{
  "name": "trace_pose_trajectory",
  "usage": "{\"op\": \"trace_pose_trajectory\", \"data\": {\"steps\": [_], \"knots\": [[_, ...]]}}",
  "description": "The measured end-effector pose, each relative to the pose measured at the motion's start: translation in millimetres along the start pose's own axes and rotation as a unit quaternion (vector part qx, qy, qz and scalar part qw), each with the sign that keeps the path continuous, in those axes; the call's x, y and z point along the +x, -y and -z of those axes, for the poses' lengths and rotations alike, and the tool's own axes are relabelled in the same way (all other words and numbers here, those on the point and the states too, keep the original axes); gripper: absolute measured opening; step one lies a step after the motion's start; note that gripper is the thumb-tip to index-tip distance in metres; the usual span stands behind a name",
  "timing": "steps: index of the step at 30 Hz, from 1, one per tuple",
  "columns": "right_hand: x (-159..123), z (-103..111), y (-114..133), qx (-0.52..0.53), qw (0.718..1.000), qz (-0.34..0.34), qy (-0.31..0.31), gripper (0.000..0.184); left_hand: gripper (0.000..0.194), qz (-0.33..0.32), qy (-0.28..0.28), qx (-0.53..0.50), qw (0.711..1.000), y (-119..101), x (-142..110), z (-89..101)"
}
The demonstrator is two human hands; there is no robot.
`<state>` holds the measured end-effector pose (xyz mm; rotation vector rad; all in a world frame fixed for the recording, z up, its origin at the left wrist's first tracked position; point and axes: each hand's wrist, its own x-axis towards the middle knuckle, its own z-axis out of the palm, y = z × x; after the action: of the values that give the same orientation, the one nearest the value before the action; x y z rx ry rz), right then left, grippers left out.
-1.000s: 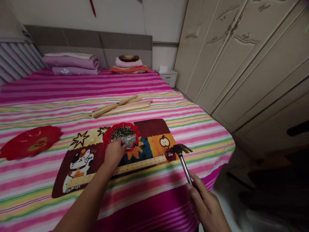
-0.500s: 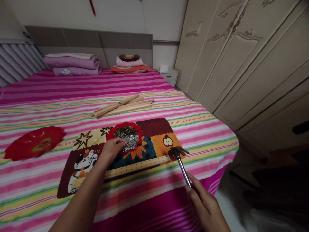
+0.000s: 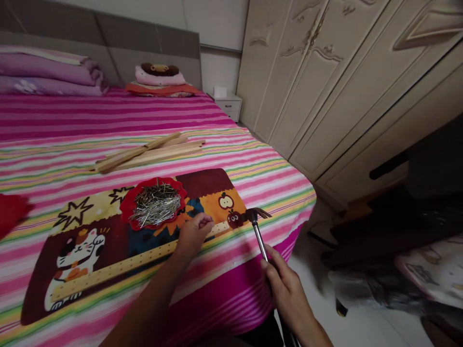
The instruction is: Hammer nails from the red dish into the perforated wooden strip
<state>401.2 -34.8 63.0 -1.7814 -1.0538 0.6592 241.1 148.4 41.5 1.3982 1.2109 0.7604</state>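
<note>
My left hand (image 3: 195, 233) is over the right part of a wooden strip (image 3: 141, 264) marked with rows of dark dots. Its thumb and fingers are pinched together; whatever may be between them is too small to make out. My right hand (image 3: 287, 289) grips the shiny metal handle of a claw hammer (image 3: 259, 238), whose dark head is beyond the strip's right end. A scalloped red dish (image 3: 127, 212) heaped with silver and darker nails (image 3: 155, 206) sits left of my left hand. Dish and strip lie on a patterned mat (image 3: 38, 289) with a cat figure.
Several loose wooden strips (image 3: 152, 153) are piled on the striped bed (image 3: 231, 154) beyond the mat. Part of a red plate (image 3: 12, 212) shows at the left edge. Folded bedding (image 3: 47, 72) rests near the headboard. A wardrobe (image 3: 289, 86) lines the right side.
My left hand has left the nail dish and moved right, over the strip. My right hand still holds the hammer. The camera view has turned rightward.
</note>
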Motion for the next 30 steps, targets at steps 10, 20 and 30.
{"op": "trace_pose_trajectory", "data": {"steps": [10,20,30], "knots": [[-1.0,-1.3,-6.2,-0.011,1.000,-0.002,0.015,0.048,0.025,-0.013,-0.003,0.062,0.998,7.2,4.7,-6.6],[-2.2,-7.9,6.8,0.015,0.999,0.002,0.049,0.041,0.021,-0.041,0.002,0.103,0.994,15.5,8.7,-9.8],[1.2,-13.4,18.5,-0.014,0.994,0.047,0.095,0.040,0.016,-0.115,0.003,0.225,0.967,11.0,0.4,-11.3]]}}
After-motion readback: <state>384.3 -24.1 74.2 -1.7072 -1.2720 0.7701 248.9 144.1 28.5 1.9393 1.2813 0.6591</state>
